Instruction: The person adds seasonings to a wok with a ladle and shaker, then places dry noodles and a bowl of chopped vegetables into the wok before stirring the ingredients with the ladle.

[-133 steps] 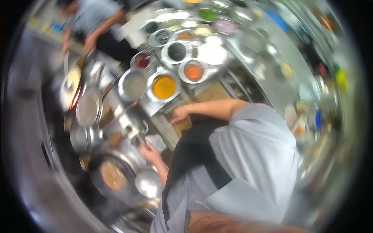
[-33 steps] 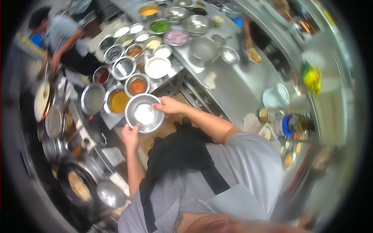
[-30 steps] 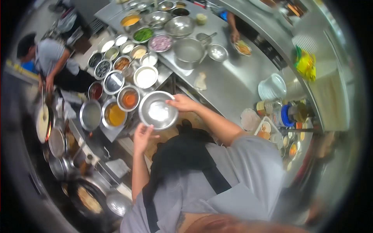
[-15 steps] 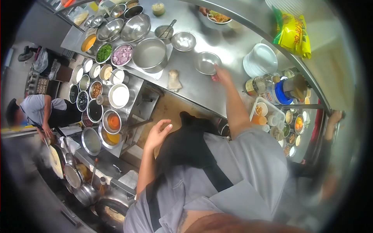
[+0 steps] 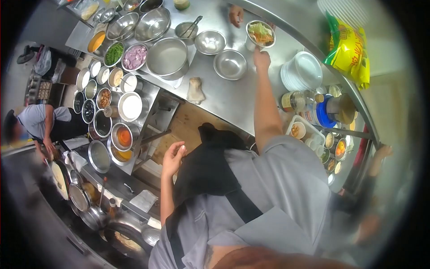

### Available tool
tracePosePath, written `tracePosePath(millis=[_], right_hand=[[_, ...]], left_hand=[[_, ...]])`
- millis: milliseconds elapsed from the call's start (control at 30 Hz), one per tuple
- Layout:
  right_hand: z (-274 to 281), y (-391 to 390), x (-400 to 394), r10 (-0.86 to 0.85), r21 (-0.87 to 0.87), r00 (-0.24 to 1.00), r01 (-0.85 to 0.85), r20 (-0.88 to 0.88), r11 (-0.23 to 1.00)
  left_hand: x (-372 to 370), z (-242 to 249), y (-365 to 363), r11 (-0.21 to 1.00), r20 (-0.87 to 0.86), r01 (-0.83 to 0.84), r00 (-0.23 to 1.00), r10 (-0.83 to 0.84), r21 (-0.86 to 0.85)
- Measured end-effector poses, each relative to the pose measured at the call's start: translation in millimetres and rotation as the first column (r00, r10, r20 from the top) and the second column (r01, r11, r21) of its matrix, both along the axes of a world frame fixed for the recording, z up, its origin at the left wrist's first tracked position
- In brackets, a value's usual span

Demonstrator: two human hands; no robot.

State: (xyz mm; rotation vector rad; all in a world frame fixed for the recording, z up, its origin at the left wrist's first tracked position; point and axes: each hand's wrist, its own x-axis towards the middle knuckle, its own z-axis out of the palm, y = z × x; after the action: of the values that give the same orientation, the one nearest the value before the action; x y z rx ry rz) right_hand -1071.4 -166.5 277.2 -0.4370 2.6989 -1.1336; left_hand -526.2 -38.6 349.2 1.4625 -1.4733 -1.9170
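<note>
My right hand (image 5: 261, 59) reaches across the steel counter and grips the near side of a bowl of food (image 5: 260, 34) with pale green and orange shreds in it. An empty metal bowl (image 5: 230, 65) stands just left of that hand, and another metal bowl (image 5: 210, 42) is beside it. A crumpled beige cloth (image 5: 195, 90) lies near the counter's front edge. My left hand (image 5: 173, 158) hangs in front of my apron, fingers loosely bent and apart, holding nothing.
Another person's hand (image 5: 236, 16) is across the counter. White plates (image 5: 301, 71) are stacked right of my forearm, near bottles and a yellow bag (image 5: 348, 51). Left are a large pot (image 5: 167, 58) and several ingredient containers. A co-worker (image 5: 40, 121) stands by the stove.
My right hand has left the empty metal bowl, now further left, and moved forward to the food bowl. That bowl has come nearer, away from the other person's hand.
</note>
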Motion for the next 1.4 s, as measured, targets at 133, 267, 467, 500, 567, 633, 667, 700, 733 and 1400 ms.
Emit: tracePosePath(millis=[133,267,467,500,567,633,667,700,733,1400], right_hand=[[-4.8,4.4,-22.8,-0.073,-0.204,0.936,0.151,0.344,0.967],[15.8,18.6,-14.9,-0.11,-0.306,0.889,0.266,0.444,0.914],[38.3,53.2,-8.8,-0.106,-0.276,0.895,0.244,0.433,0.93],[42.2,63.1,-4.3,-0.094,-0.269,0.882,0.24,0.461,0.933],[34.4,83.4,-5.7,-0.068,-0.262,0.872,0.219,0.484,0.94],[47.1,104.9,5.5,-0.061,-0.215,0.875,0.185,0.481,0.959],[54.5,116.8,13.2,-0.049,-0.171,0.875,0.148,0.481,0.974],[59.4,128.6,20.0,-0.034,-0.156,0.884,0.119,0.466,0.981],[61.9,139.5,27.8,-0.036,-0.156,0.886,0.121,0.462,0.98],[189.3,116.8,331.1,0.936,-0.269,0.319,-0.897,0.15,0.349]], left_hand=[[0.4,0.0,2.6,0.999,-0.003,-0.034,0.999,0.034,0.002],[-0.5,0.5,4.4,0.998,0.011,-0.065,0.998,0.065,0.006],[2.5,-0.8,5.1,0.999,0.031,-0.049,0.998,0.049,0.021],[3.9,-1.0,5.0,0.999,0.032,-0.046,0.998,0.045,0.023],[6.0,-2.2,4.4,0.999,0.035,-0.027,0.999,0.026,0.018],[9.5,-6.1,3.5,1.0,0.033,-0.001,0.999,0.0,0.013],[11.7,-8.3,2.8,1.0,0.034,0.023,0.999,-0.023,0.004],[13.0,-9.1,1.8,1.0,0.029,0.026,0.999,-0.026,0.005],[14.5,-9.9,1.0,0.999,0.021,0.043,0.999,-0.043,0.004],[168.6,36.2,29.1,0.969,-0.562,-0.243,0.797,0.22,0.035]])
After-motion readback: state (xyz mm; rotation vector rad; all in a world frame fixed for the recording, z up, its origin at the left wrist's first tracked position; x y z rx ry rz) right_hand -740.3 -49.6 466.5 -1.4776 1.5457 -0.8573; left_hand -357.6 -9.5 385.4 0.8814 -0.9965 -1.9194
